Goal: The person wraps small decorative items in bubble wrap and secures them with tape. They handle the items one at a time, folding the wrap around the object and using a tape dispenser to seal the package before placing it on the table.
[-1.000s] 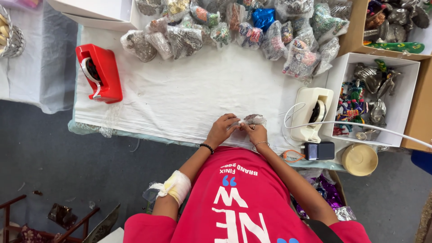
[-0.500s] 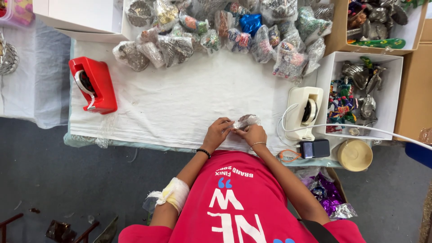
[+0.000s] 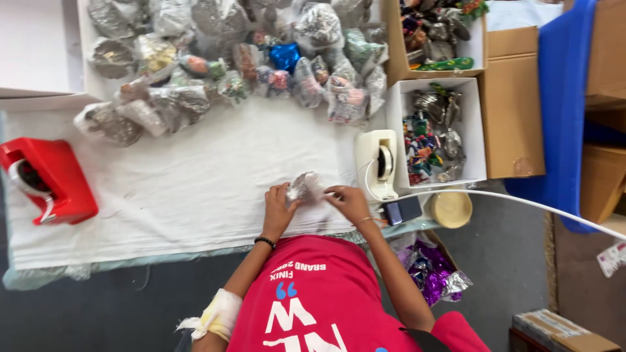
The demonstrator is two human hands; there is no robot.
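Nearest the camera, the person in a red shirt is leaning over the near edge of a table spread with a white cloth [image 3: 195, 189]. The left hand [image 3: 279, 210], a dark band at its wrist and a white wrap farther up the forearm, is curling its fingers round the left side of a small clear-wrapped bundle [image 3: 304, 188] and pinching it. The right hand [image 3: 350, 202] is closing thumb and fingers on the bundle's right side, so both hands are grasping it together just above the cloth, near the table's front edge and right of centre. How tightly either hand is clenching cannot be told.

Just to the right of the right hand, a white tape dispenser [image 3: 378, 163] is standing on the cloth, with a small dark device [image 3: 401, 210] and a round tan lid [image 3: 450, 208] beside it. Well to the left, a red tape dispenser [image 3: 49, 182] is sitting near the cloth's left edge.

Beyond the white tape dispenser, a white box [image 3: 438, 133] is holding silvery and coloured trinkets. At the far side of the table, a heap of wrapped bundles [image 3: 235, 58] is lying in a long row, and a cardboard box [image 3: 437, 36] with more trinkets is standing behind the white box.
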